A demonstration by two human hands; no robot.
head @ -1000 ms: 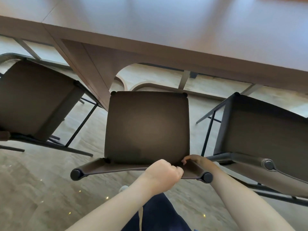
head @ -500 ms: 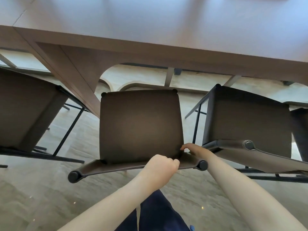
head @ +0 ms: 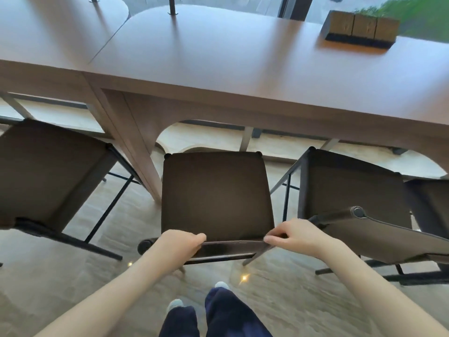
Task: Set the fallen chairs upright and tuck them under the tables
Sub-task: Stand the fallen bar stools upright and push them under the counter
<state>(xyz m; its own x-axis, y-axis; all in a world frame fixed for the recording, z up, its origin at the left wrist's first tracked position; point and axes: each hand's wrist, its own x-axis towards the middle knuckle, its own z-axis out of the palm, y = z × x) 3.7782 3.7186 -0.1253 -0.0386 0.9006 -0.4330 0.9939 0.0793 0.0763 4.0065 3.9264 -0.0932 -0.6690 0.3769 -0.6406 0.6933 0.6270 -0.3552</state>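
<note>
Now, with the left hand [head: 178, 246] and right hand [head: 295, 235] each curled around the backrest of the upright chair [head: 216, 195] just near the counter [head: 243, 69], push evenly, clearing the left leg.

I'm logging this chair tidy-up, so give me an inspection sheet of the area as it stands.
Surface: long wooden table, mostly bare.
Job's things: middle chair upright, front edge near the table, not under it; left chair and right chair upright beside it.
Clutter: wooden planter box on the table's far right.
Grip: left hand and right hand each hold the middle chair's backrest.
Cables: nothing seen.
Surroundings: stone floor, window beyond.
</note>
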